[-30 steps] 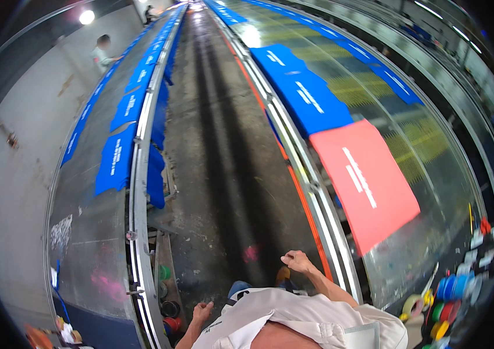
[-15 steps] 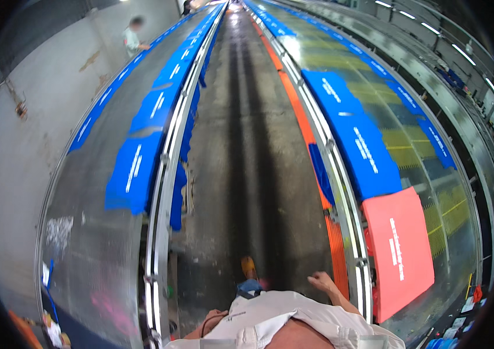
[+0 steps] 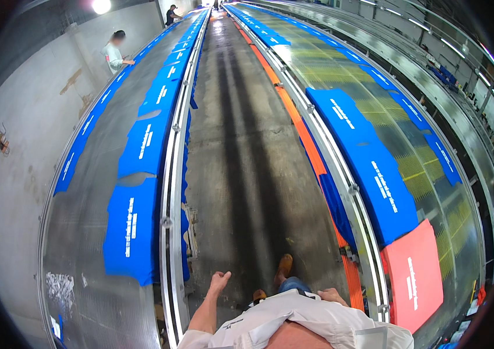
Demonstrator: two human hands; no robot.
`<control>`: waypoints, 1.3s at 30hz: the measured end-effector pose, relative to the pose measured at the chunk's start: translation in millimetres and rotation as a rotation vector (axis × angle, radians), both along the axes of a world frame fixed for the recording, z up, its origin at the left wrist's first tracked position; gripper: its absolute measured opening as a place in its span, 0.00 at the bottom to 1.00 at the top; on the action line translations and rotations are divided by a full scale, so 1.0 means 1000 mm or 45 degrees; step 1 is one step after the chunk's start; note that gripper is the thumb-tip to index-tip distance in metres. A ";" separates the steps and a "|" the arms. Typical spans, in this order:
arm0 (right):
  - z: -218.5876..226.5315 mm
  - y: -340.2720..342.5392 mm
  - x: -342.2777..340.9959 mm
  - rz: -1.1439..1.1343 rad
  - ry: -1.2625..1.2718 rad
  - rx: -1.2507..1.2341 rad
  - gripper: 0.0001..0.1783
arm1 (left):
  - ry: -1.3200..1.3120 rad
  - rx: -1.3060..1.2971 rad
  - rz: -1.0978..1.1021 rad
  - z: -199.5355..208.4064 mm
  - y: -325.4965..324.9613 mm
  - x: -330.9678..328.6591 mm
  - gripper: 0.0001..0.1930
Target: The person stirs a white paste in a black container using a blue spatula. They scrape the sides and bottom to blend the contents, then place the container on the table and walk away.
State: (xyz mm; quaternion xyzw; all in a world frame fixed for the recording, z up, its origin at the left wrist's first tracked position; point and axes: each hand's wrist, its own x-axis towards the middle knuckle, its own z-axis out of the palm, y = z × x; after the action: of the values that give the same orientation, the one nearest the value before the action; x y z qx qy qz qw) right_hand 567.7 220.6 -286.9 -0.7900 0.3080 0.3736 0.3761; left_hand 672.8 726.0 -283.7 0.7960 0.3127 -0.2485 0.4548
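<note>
My left hand (image 3: 219,283) hangs free over the dark concrete aisle floor (image 3: 241,151), fingers loosely spread and holding nothing. It is near the metal rail (image 3: 169,192) that edges the long table (image 3: 78,232) on my left. My right hand (image 3: 333,295) shows only in part beside my white shirt (image 3: 293,320), close to my hip; I cannot tell whether its fingers are spread or curled, and nothing shows in it. One brown shoe (image 3: 284,266) is set forward on the floor between the two hands.

Nearest my left hand, a blue garment (image 3: 130,230) lies flat on the left table with a white print down its middle, its edge draped over the rail. More blue garments continue in a row along that table. On the right table (image 3: 433,192), a red garment (image 3: 415,279) lies nearest me, with blue garments (image 3: 369,163) beyond it. An orange strip (image 3: 311,148) runs under that table's near rail. Far up the left table, a person in a light top (image 3: 114,55) stands at its outer side.
</note>
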 end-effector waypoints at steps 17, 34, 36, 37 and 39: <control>-0.038 0.015 0.460 0.114 0.012 0.064 0.19 | 0.447 0.338 -0.020 -0.013 0.018 0.115 0.34; -0.047 0.029 0.599 0.110 -0.126 0.006 0.22 | 0.526 -0.049 -0.125 -0.065 0.074 0.540 0.30; -0.044 0.045 0.614 0.185 -0.099 0.000 0.22 | 0.358 0.226 -0.128 -0.049 0.111 0.603 0.31; -0.045 0.053 0.629 0.224 -0.100 0.012 0.22 | 0.179 0.366 -0.113 -0.053 0.128 0.635 0.32; -0.049 0.065 0.663 0.297 -0.125 0.020 0.22 | -0.065 0.438 0.046 -0.059 0.138 0.700 0.31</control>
State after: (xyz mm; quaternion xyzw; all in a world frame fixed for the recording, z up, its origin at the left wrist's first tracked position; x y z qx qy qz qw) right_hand 1231.2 285.3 -336.0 -0.8349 0.1923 0.3779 0.3510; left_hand 1372.8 863.5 -342.8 0.8623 0.3535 -0.1629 0.3241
